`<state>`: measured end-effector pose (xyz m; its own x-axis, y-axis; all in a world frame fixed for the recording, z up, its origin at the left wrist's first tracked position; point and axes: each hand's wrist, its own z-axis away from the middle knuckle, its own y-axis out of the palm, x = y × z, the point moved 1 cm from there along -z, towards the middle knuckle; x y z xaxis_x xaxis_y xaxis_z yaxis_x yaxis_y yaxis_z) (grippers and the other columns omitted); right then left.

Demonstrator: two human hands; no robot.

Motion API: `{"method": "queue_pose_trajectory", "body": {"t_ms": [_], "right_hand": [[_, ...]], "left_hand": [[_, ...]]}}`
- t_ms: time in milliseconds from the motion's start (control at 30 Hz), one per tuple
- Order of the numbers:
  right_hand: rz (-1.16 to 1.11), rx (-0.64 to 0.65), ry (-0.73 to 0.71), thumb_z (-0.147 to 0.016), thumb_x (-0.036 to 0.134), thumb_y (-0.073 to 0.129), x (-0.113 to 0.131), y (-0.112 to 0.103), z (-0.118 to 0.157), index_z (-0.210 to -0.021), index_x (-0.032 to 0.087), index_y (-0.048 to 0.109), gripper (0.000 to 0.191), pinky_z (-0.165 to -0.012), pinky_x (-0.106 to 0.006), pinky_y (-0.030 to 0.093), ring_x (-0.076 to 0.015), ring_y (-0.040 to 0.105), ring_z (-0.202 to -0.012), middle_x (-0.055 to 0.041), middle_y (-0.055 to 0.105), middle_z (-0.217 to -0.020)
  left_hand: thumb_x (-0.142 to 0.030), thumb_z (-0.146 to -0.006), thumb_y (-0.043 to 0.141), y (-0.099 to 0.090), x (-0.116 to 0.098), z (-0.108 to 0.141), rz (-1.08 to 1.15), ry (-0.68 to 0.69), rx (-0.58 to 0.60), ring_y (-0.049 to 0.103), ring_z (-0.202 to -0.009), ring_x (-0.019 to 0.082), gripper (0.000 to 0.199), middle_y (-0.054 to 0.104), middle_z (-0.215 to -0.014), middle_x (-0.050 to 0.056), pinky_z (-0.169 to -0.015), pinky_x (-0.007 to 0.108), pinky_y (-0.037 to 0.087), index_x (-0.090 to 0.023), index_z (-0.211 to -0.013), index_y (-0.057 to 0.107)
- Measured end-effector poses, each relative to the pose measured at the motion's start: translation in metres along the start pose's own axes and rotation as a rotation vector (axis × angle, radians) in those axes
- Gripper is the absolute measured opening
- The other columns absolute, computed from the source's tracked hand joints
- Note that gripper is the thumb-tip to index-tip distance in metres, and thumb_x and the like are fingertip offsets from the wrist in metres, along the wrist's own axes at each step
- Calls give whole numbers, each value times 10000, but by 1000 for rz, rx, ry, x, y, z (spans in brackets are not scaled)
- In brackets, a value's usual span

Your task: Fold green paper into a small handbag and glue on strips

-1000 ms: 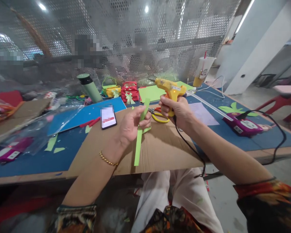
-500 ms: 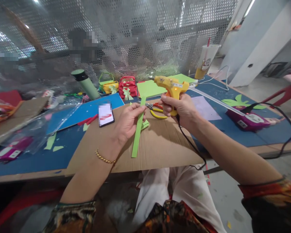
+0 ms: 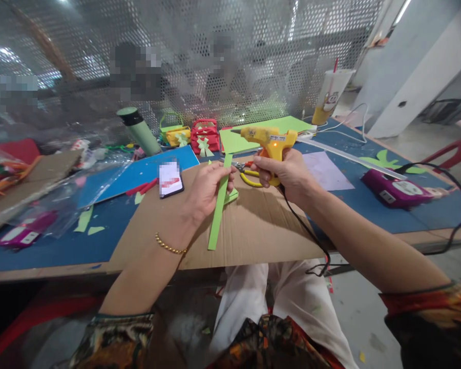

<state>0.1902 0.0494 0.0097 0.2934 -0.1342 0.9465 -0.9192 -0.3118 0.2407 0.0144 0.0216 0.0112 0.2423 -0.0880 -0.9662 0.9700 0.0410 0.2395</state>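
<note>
Between the thumb and fingers of my left hand point(image 3: 209, 187) is a long light-green strip point(image 3: 216, 223), hanging tilted above the cardboard sheet point(image 3: 269, 236). My right hand point(image 3: 282, 169) grips a yellow glue gun point(image 3: 271, 139) by its handle, a small orange light glowing on its side. The gun's nozzle points left, above and a little behind the strip's upper end, apart from it. Pliers with yellow and red handles point(image 3: 251, 179) lie on the cardboard behind my hands. Beside my left fingers, partly hidden by the strip, are folded green pieces point(image 3: 231, 196).
A phone point(image 3: 171, 178) lies left of my left hand, by a blue sheet point(image 3: 138, 177). Behind stand a green bottle point(image 3: 139, 132) and small red point(image 3: 205, 137) and yellow bags point(image 3: 176, 136). At right are a purple power strip point(image 3: 395, 188) and a drink cup point(image 3: 328, 100).
The glue gun has shifted slightly left and down, its nozzle now closer above the strip. My left hand keeps its hold on the strip. The view has turned a little.
</note>
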Motion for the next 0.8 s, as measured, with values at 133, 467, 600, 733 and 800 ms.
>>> {"method": "queue_pose_trajectory", "body": {"t_ms": [133, 467, 600, 733, 800], "right_hand": [[18, -12, -7, -758, 245, 805, 0, 0, -1, -711, 209, 651, 164, -446, -276, 423, -86, 459, -474, 5, 678, -668], [25, 1, -15, -756, 313, 874, 0, -3, -1, -739, 220, 620, 271, -505, -294, 458, -100, 456, -499, 40, 586, -568], [22, -7, -11, -820, 220, 787, 3, -3, 1, -759, 213, 619, 179, -563, -293, 479, -97, 467, -499, 53, 569, -544], [34, -29, -33, -793, 230, 792, 0, -4, -2, -746, 210, 629, 171, -546, -285, 492, -102, 484, -504, 41, 573, -543], [52, -28, -50, -770, 265, 822, -2, -5, -3, -746, 217, 624, 205, -530, -272, 502, -104, 497, -514, 35, 582, -561]], "left_hand": [[-58, -905, 589, 1, 1, -1, -20, 9, -11, 559, -469, 57, 201, 624, -649, -1, -479, 184, 436, -120, -739, 683], [-165, -875, 734, -8, -2, 2, -723, 371, 36, 462, -526, 104, 350, 555, -545, -12, -529, 260, 312, -182, -542, 627], [-175, -884, 711, -12, -13, 5, -915, 455, -38, 446, -584, 126, 378, 536, -560, -14, -580, 281, 275, -189, -529, 582], [-182, -846, 732, -13, -12, 3, -1040, 487, -144, 397, -584, 135, 440, 481, -532, -28, -597, 294, 236, -204, -494, 468], [-163, -829, 725, -13, -8, 1, -1087, 498, -156, 389, -583, 138, 446, 460, -530, -35, -610, 299, 237, -211, -498, 430]]}}
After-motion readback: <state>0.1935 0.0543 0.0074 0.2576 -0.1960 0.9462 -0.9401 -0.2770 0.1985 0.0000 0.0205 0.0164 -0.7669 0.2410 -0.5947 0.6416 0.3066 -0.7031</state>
